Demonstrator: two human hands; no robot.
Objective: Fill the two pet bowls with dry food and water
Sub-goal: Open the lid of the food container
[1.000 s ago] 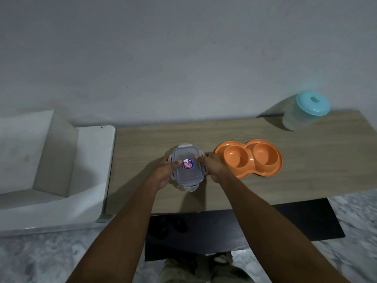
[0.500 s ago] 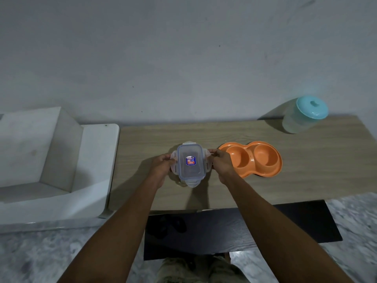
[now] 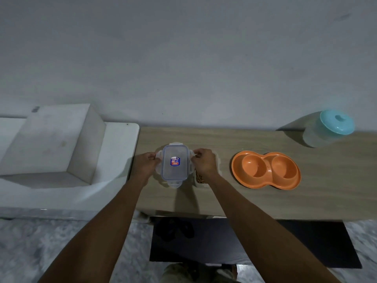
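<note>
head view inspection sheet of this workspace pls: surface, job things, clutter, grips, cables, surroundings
surface: wooden table, no spills seen
job's things: clear lid off its box and held level above the table; food box open under the right wrist, brown kibble showing; orange double bowl to the right, both wells empty; jug at back right, teal lid on
clutter: nothing seen
grips: left hand pinches the lid's left flap; right hand pinches its right flap
cables: nothing seen
surroundings: grey wall behind; white ledge on the left; black mat and marble floor below
</note>
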